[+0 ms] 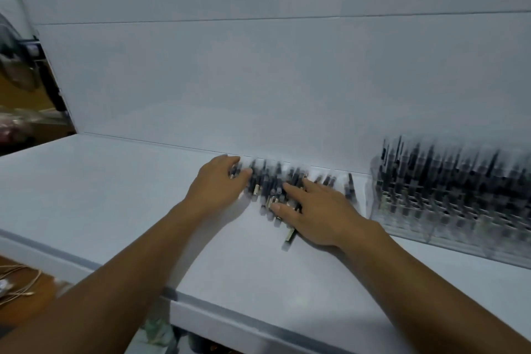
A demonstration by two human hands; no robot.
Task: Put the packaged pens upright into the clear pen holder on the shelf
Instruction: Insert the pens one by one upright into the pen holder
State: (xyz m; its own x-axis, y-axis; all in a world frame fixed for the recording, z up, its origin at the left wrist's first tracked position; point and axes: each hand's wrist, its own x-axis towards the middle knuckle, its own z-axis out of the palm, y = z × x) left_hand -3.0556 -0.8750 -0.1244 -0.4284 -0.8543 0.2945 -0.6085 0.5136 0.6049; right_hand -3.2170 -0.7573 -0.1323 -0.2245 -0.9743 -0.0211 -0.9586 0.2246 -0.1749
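A blurred heap of dark packaged pens point(270, 184) lies on the white shelf point(115, 198), against the back wall. My left hand point(218, 184) rests on the heap's left end, its fingers curved over a few pens. My right hand point(319, 213) lies flat on the heap's right side with fingers spread and straight. One pen point(289, 237) sticks out from under the right palm. The clear pen holder point(448, 204) stands at the right, holding several dark pens upright.
A lone pen point(351, 184) lies between the heap and the holder. The shelf's front edge point(218, 312) runs diagonally below my forearms. Dark clutter point(26, 72) sits beyond the shelf's left end, and thin cords point(20, 282) lie at the lower left.
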